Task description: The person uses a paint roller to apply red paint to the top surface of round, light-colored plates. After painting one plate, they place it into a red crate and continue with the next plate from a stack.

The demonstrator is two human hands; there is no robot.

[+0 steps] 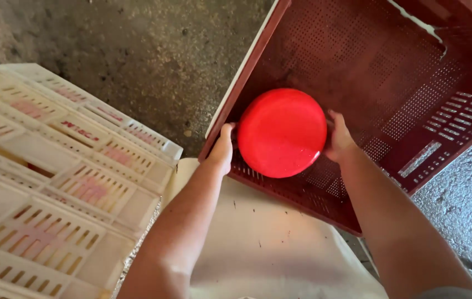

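A round, bright red wheel with a smooth waxy surface (pixel 281 133) is held between both my hands over a dark red perforated plastic crate (pixel 413 88). My left hand (pixel 222 149) presses against the wheel's left edge, right by the crate's near rim. My right hand (pixel 339 138) grips its right edge, inside the crate. The wheel sits low in the crate's near corner; whether it touches the crate floor I cannot tell.
Stacked white slotted plastic crates (pixel 53 182) fill the left side. A white apron or cloth (pixel 269 243) covers the space below my arms. Rough grey concrete floor (pixel 147 55) lies beyond, also at the right (pixel 468 205).
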